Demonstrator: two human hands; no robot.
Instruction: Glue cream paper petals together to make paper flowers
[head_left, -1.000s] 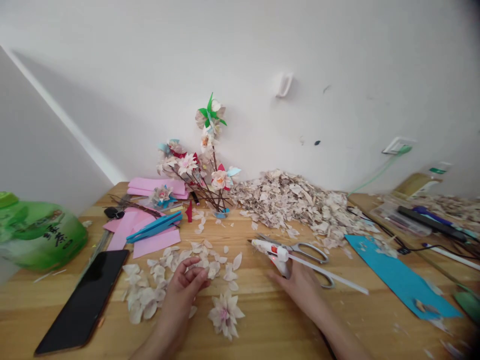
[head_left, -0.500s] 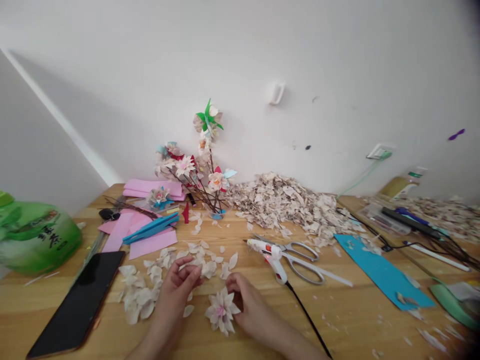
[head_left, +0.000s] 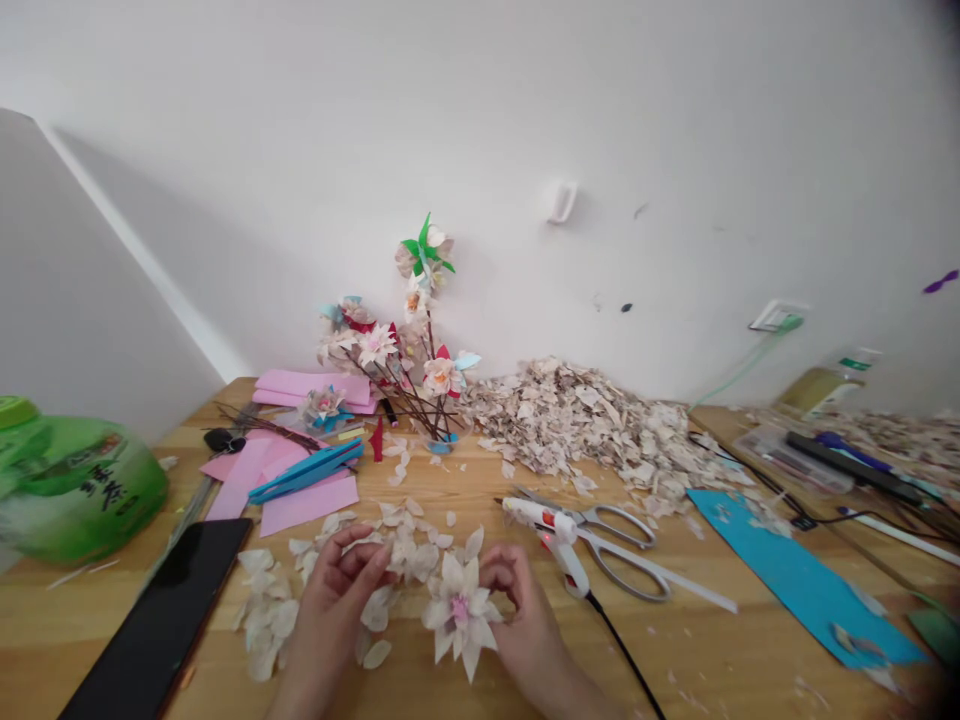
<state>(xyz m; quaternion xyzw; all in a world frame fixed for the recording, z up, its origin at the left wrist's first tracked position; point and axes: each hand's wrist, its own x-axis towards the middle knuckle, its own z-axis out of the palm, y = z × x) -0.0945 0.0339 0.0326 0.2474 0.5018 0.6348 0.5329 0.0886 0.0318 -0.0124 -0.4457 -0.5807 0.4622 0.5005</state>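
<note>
The right hand (head_left: 529,620) pinches a pale paper flower (head_left: 459,610) at its 3 o'clock edge. The left hand (head_left: 334,600) sits curled just beside the flower at 9 o'clock; whether it holds a petal, I cannot tell. Loose petals (head_left: 262,625) lie further toward 9 o'clock, a hot glue gun (head_left: 544,530) toward 1 o'clock.

Behind the right hand's fingers (head_left: 501,578) part of the paper flower (head_left: 459,612) is hidden, what lies under the left hand's fingers (head_left: 358,566) cannot be seen, the black phone (head_left: 169,612) left of them runs off the bottom edge, and the contents of the clear box (head_left: 791,460) far beyond them are too small to tell.
</note>
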